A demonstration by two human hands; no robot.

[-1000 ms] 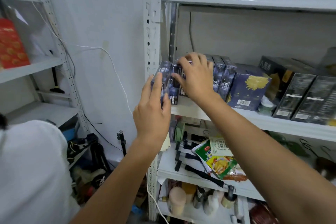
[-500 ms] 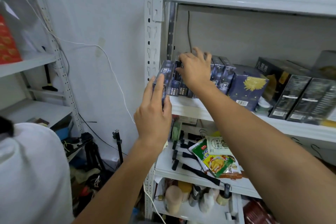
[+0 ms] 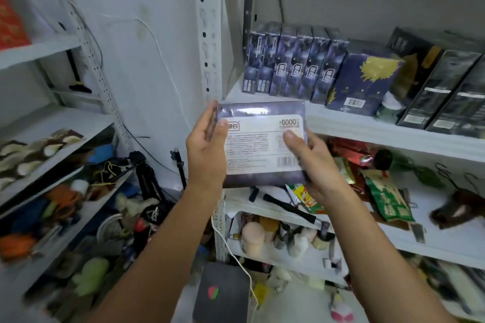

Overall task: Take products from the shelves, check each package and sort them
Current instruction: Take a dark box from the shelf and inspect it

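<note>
While left grip [image 3: 207, 149] and right grip [image 3: 309, 162] pinch its side edges, the film-wrapped box [image 3: 262, 144] looks stiff, light, probably slippery

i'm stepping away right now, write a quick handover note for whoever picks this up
Left hand: grips the dark blue box by its left edge, thumb on the label.
Right hand: grips its right edge.
Things: box held in front of the shelf, white back label and barcode facing the camera; row of matching boxes stands at the shelf's left end.
Done: one box off the shelf, up for checking.
Left: finish the check, sort it, then work through the row.
</note>
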